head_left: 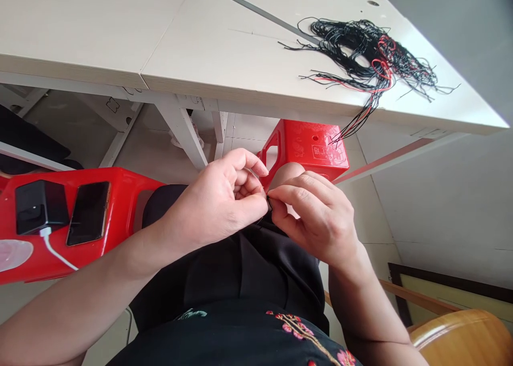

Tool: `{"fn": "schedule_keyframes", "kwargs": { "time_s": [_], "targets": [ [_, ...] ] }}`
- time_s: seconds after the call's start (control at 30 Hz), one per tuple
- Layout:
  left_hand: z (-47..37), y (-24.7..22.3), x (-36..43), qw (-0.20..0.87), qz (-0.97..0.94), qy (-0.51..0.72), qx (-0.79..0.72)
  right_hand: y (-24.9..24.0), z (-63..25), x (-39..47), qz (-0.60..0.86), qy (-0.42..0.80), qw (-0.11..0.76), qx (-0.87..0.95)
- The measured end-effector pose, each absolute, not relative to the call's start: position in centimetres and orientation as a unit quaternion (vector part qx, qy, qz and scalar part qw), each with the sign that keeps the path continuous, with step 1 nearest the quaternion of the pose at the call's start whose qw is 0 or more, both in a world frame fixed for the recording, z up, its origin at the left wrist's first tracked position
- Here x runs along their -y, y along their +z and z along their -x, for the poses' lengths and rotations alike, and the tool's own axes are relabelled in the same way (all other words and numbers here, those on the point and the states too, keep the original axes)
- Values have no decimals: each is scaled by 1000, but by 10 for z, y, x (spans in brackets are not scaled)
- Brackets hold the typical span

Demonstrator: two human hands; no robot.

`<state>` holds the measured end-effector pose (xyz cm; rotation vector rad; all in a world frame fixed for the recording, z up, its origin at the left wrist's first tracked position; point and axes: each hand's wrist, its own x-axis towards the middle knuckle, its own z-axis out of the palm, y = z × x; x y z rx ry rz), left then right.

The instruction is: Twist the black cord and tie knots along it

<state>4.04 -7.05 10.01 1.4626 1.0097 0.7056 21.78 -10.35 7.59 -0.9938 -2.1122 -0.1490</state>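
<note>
Pale table [96,24] boards run across the top, a tangle of black and red cords [377,43] trailing off the edge above a red stool [300,155]. Over the lap, the left hand [218,195] and right hand [320,216] meet — fingertips of both pinched on a thin black strand [270,203] between them.

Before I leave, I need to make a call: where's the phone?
In the head view, the phone lies at left on the red stool, just right of the black device.
</note>
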Motion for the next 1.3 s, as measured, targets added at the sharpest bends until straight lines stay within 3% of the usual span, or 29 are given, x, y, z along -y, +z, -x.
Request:
{"fn": "schedule_keyframes", "kwargs": {
  "time_s": [0.23,0.43,0.53,0.77,1.03,1.3],
  "targets": [
    [-43,100,72,577,-643,300,-404,71,-212,100,391,-81,405,822],
    [-48,106,73,581,-630,332,-394,64,-208,100,440,128,548,700],
    [-49,108,72,590,-601,350,-409,61,-209,102,439,154,588,662],
    [-45,109,68,603,-570,355,-430,64,-209,105,431,86,538,719],
    [-43,111,70,550,-609,369,-436,69,-206,109,486,107,516,697],
    [-46,111,76,521,-636,362,-439,62,-194,112,518,89,537,660]
  ]
}}
